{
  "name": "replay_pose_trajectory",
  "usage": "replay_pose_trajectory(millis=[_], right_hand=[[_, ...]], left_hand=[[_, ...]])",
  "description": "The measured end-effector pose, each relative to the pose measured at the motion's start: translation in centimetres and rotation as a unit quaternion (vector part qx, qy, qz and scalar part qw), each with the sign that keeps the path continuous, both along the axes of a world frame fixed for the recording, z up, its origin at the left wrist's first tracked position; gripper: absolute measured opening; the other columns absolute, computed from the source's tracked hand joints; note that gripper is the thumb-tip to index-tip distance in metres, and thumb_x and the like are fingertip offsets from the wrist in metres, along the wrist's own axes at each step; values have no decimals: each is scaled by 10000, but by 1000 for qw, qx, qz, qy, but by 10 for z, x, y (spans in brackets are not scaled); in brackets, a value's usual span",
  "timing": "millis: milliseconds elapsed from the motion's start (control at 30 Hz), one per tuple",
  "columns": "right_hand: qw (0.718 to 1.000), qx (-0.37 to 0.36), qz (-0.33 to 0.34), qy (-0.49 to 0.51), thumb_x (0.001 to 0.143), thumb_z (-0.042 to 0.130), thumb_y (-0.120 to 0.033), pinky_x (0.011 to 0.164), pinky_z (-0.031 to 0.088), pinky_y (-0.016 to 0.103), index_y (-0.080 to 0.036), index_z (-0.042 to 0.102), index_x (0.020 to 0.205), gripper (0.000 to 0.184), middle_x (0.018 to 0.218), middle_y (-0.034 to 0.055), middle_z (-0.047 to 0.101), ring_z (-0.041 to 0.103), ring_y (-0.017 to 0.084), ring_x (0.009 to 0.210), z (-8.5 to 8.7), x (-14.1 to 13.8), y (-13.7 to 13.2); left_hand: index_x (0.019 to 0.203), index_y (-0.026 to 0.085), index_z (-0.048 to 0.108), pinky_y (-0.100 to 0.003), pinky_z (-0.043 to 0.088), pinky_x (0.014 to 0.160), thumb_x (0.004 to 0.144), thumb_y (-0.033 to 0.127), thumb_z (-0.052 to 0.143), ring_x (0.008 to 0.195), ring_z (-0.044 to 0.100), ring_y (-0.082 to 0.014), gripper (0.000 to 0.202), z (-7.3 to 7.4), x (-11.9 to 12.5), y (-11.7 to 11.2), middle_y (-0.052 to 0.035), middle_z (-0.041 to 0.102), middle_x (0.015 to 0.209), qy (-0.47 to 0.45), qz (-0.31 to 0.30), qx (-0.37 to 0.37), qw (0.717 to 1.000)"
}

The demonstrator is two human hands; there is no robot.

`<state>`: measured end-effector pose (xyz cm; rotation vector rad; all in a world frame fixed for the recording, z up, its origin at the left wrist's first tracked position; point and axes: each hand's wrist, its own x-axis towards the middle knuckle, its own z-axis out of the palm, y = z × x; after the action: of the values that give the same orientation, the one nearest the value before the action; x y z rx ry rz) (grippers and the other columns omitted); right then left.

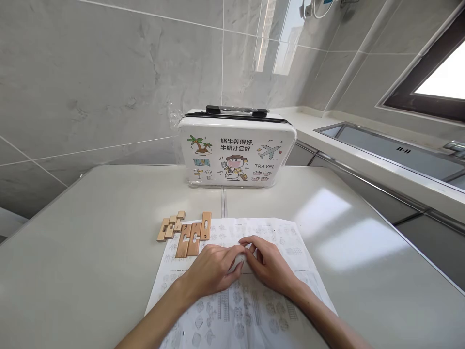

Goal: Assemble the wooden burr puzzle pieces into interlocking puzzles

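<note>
My left hand (214,269) and my right hand (268,264) meet at the middle of a printed instruction sheet (254,310) lying on the white table (90,252). Both have curled fingers pinched around a small pale object (240,259), which is mostly hidden between them. Several notched wooden puzzle pieces (185,231) lie loose at the sheet's upper left corner, a short way from my left hand. Some rest on the paper, others on the bare table.
A white case (234,148) with cartoon travel pictures and a black handle stands upright against the tiled wall at the back. To the right runs a counter with a sunken steel sink (392,148) under a window.
</note>
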<state>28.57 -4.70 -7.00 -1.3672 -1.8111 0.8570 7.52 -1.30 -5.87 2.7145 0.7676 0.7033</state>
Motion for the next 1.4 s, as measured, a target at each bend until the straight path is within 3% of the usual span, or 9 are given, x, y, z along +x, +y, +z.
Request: replay_pose_trajectory(millis=[267, 1400], right_hand=[[1000, 22, 11, 0, 1037, 504, -189, 629, 443, 276, -246, 670, 1077, 179, 852, 3, 690, 591, 160, 692, 2, -1, 1], [997, 64, 25, -27, 974, 495, -79, 652, 470, 274, -244, 639, 1107, 256, 914, 20, 719, 644, 165, 727, -4, -5, 4]], left_hand=[[1318, 184, 522, -276, 400, 536, 971, 158, 530, 517, 580, -159, 348, -7, 3, 0, 61, 625, 663, 1, 13, -4, 1000], [1231, 203, 548, -299, 454, 552, 994, 130, 510, 544, 611, -167, 251, -4, 3, 2, 36, 683, 717, 0, 16, -10, 1000]])
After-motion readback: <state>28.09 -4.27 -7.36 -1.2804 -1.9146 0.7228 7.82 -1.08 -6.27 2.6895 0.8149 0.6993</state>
